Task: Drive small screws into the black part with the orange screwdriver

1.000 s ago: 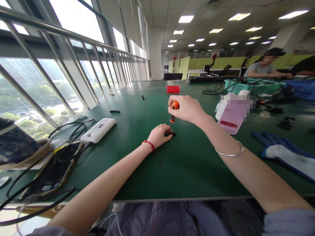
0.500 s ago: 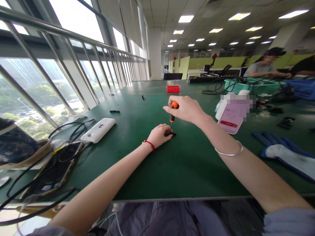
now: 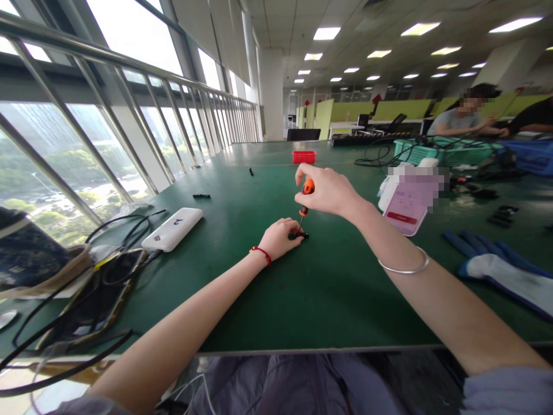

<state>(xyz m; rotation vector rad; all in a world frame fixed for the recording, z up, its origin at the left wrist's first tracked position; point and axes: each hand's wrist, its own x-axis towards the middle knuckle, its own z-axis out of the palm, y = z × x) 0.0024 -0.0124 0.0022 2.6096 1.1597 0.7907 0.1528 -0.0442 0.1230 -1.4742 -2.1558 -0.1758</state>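
My right hand (image 3: 329, 192) is closed around the handle of an orange and black screwdriver (image 3: 308, 188), its index finger arched above the handle. The shaft points down and leans slightly, its tip at a small black part (image 3: 305, 235) on the green table (image 3: 345, 288). My left hand (image 3: 279, 237) pinches that part against the tabletop, and its fingers cover most of it. Whether the tip sits in a screw is too small to tell.
A white power bank (image 3: 173, 229), a phone (image 3: 93, 300) and black cables lie left. Farther off is a red box (image 3: 304, 157). On the right are a lit phone (image 3: 406, 207), a blue and white glove (image 3: 510, 274) and a green basket (image 3: 449, 153); a person (image 3: 460, 118) sits beyond.
My right hand has shifted slightly right, its fingers re-placed on the screwdriver, whose handle leans a little more to the right. My left hand and the black part have stayed put.
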